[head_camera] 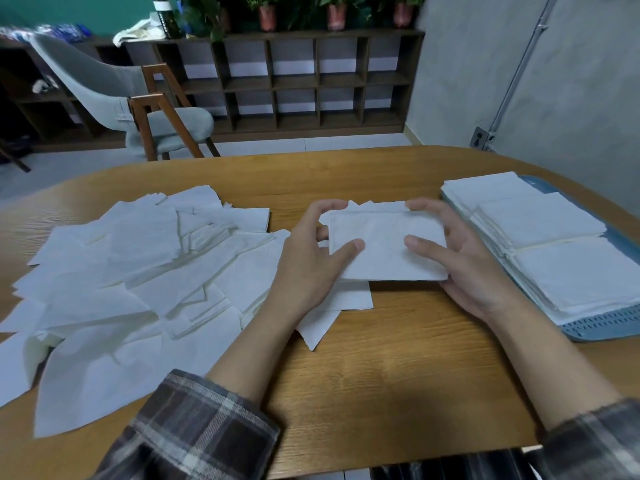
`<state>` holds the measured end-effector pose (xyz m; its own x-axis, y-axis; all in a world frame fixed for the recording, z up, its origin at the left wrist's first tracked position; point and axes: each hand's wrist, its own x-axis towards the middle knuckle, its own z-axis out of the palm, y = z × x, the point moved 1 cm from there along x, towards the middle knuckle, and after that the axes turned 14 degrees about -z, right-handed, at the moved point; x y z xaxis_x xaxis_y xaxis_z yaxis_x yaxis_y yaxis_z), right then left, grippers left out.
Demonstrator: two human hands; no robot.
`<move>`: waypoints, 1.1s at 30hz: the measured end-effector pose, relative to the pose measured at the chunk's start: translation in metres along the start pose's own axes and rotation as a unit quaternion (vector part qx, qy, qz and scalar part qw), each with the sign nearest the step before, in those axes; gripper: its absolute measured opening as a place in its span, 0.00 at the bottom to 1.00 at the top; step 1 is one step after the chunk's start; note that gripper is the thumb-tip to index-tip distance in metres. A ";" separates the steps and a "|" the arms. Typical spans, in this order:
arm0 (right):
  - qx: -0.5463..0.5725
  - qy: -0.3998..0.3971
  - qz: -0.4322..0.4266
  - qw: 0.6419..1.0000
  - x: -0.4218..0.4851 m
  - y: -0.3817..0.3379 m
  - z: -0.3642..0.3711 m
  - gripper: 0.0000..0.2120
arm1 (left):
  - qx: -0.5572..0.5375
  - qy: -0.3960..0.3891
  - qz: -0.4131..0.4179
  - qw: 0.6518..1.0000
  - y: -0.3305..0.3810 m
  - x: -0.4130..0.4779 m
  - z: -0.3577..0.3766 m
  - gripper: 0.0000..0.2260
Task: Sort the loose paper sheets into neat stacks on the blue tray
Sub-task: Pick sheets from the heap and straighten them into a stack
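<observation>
A paper bundle [384, 252] is held over the desk [398, 368], long axis running left to right, in a two-handed grip: left hand [306, 268] and right hand [460, 268] are curled round its ends, thumbs on top. The blue tray [602, 329] lies right of the grip, nearest the right hand; loose sheets [138, 261] lie left.

White paper sheets [138, 265] cover the left of the tan wood-grain table [381, 375]. A white folded sheet [384, 251] is over its middle. At its right, white stacks [540, 237] fill a blue tray [606, 329]. At its near edge is a grey-brown plaid sleeve [194, 431]. Beyond it are a grey chair [104, 84] and a dark brown shelf [311, 84].
</observation>
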<state>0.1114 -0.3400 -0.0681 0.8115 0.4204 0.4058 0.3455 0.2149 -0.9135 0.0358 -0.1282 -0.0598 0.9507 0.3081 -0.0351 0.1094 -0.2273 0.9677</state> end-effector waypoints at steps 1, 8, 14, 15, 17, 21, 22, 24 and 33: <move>-0.040 -0.011 0.002 0.999 0.000 0.002 -0.001 0.16 | 0.008 0.007 0.011 1.000 -0.001 0.000 0.001 0.22; -0.224 0.133 -0.017 0.965 0.001 0.005 -0.012 0.14 | 0.304 -0.038 0.017 0.952 -0.007 0.000 0.007 0.33; -0.238 0.144 -0.012 0.961 0.002 0.007 -0.013 0.14 | 0.340 -0.052 0.030 0.939 -0.008 -0.002 0.012 0.09; -0.235 0.141 -0.014 0.962 0.002 0.007 -0.013 0.14 | 0.333 -0.047 0.029 0.941 -0.008 -0.002 0.012 0.07; -0.224 0.134 -0.014 0.965 0.001 0.005 -0.013 0.15 | 0.315 -0.041 0.024 0.948 -0.008 -0.002 0.011 0.04; -0.225 0.133 -0.014 0.965 0.001 0.002 -0.010 0.18 | 0.253 -0.061 0.004 0.965 -0.006 -0.004 0.009 0.05; -0.223 0.134 -0.017 0.965 0.001 0.001 -0.010 0.18 | 0.226 -0.075 0.004 0.971 -0.004 -0.004 0.008 0.04; -0.223 0.138 -0.024 0.965 0.001 0.000 -0.009 0.19 | 0.178 -0.114 0.001 0.978 -0.001 -0.007 0.008 0.02; -0.130 0.081 -0.038 0.987 0.003 0.002 -0.009 0.12 | 0.013 -0.182 0.041 0.982 0.011 -0.010 0.003 0.06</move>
<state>0.1192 -0.3460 -0.0691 0.8357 0.2608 0.4833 0.5012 -0.0026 -0.8653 0.0284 -0.1363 -0.0491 0.9969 -0.0620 -0.0487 0.0308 -0.2624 0.9645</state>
